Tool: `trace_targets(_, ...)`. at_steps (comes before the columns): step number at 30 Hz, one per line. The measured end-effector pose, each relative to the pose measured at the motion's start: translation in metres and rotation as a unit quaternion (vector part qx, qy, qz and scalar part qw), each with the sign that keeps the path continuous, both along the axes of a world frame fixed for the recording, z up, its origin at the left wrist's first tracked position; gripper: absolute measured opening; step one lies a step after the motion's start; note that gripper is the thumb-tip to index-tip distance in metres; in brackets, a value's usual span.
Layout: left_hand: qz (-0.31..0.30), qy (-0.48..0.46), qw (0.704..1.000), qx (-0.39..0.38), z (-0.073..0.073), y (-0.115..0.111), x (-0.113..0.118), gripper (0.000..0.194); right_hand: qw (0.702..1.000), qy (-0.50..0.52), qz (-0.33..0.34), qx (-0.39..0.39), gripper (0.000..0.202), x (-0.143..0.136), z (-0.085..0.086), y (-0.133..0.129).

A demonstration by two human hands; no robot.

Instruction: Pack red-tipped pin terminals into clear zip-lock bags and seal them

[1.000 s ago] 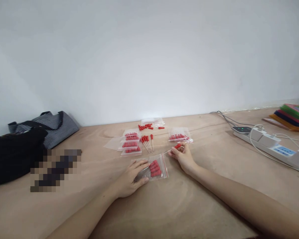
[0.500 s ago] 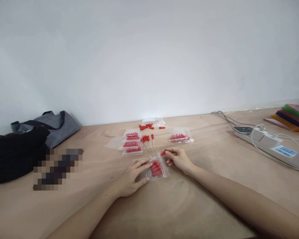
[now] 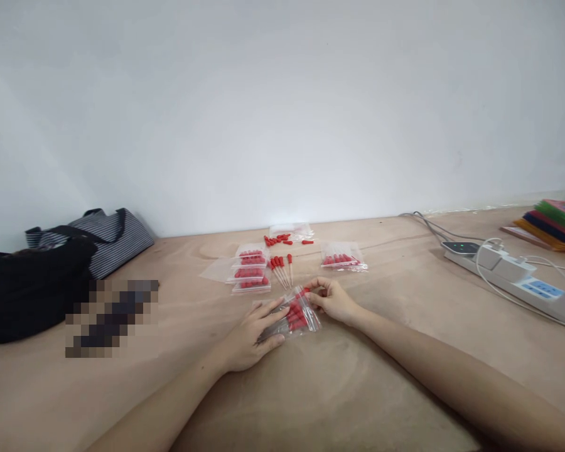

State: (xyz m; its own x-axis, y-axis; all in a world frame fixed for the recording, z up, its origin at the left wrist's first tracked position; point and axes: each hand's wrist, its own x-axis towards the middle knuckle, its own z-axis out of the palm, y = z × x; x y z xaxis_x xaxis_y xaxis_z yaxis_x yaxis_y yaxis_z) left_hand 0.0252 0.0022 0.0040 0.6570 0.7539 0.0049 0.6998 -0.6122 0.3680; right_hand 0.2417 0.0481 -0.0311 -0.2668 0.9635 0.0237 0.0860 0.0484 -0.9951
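Note:
A clear zip bag (image 3: 313,317) with several red-bulbed droppers inside lies on the table before me. My left hand (image 3: 254,336) rests over its left part, thumb and fingers bent about the plastic and holding it. At the bag's right-hand mouth, my right hand (image 3: 332,300) pinches a dropper (image 3: 306,290) by its red bulb; any stem on it cannot be made out. Just beyond the bag are several loose droppers (image 3: 282,270) with red bulbs and pale, thin stems.
Filled zip bags (image 3: 252,274) are stacked left of the loose droppers, with more filled bags (image 3: 343,256) to the right. Red bulbs (image 3: 277,240) and flat bags (image 3: 292,230) lie near the wall. A power strip (image 3: 537,289) stands right; a striped bag (image 3: 117,242) stands left.
My right hand has moved slightly left, bringing the pinched dropper into the bag's mouth. The bag's plastic has creased and shifted a little; my left hand stays on it.

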Motion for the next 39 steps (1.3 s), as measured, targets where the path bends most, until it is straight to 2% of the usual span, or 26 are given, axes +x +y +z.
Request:
trace_targets(4,-0.001,0.007,1.000,-0.006,0.001,0.000,0.000,0.046,0.994,-0.066,0.079,-0.023,0.026,0.002,0.002,0.008)
trace_targets(9,-0.003,0.017,1.000,-0.008,0.002,0.000,0.000,0.046,0.992,-0.031,0.121,0.018,0.060,-0.001,0.003,0.020)
trace_targets(11,-0.003,0.017,1.000,-0.007,0.001,0.000,0.000,0.045,0.990,-0.029,0.136,0.017,0.057,-0.003,0.002,0.023)
trace_targets(13,-0.004,0.016,1.000,-0.005,-0.001,0.000,-0.001,0.046,0.989,-0.031,0.146,0.000,0.045,-0.003,0.001,0.026)
trace_targets(18,0.000,0.014,1.000,-0.006,-0.003,0.001,-0.002,0.047,0.991,0.000,0.119,-0.053,0.041,0.005,-0.001,0.027)
trace_targets(20,0.005,0.016,1.000,-0.007,-0.003,0.001,-0.001,0.046,0.985,0.030,0.157,-0.069,0.043,0.012,0.001,0.027)
trace_targets(24,0.001,0.014,1.000,-0.005,-0.003,0.001,-0.001,0.044,0.951,0.097,0.275,-0.102,0.051,0.024,0.004,0.025)
trace_targets(27,-0.002,0.012,1.000,-0.001,-0.003,0.001,-0.001,0.043,0.944,0.076,0.305,-0.098,0.056,0.027,0.005,0.027)
trace_targets(31,0.000,0.016,1.000,0.002,-0.003,0.001,-0.001,0.043,0.951,0.038,0.294,-0.093,0.050,0.024,0.001,0.032)
trace_targets(39,-0.002,0.020,1.000,-0.001,-0.003,0.002,-0.001,0.047,0.980,0.049,0.164,-0.105,0.038,0.015,-0.006,0.036)
